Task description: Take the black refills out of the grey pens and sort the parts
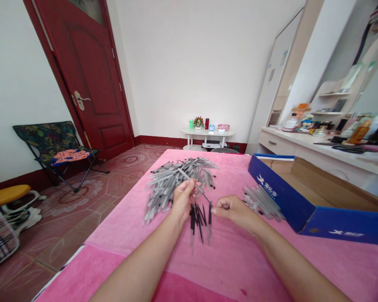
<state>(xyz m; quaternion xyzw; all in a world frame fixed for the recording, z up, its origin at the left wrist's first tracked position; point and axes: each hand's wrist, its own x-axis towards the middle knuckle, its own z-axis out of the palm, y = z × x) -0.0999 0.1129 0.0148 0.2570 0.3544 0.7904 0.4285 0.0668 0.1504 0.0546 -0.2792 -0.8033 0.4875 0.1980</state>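
My left hand [184, 197] is closed around a translucent grey pen barrel [202, 192], which slants down to the right. Thumb and fingers of my right hand [229, 208] pinch a thin dark pen refill [209, 203] at the barrel's lower end. How far the refill sits inside the barrel I cannot make out. Below and between my hands lie several loose black refills [194, 220] on the pink cloth [122, 228]. A large heap of grey pen barrels [162, 184] spreads beyond my left hand. To the right of my right hand lies a smaller row of pens [266, 202].
An open blue cardboard box [280, 197] stands at the table's right side. Farther right is a white dresser [302, 142] with bottles. A folding chair [55, 142] and a yellow stool [8, 193] are on the left, near a red door [91, 79].
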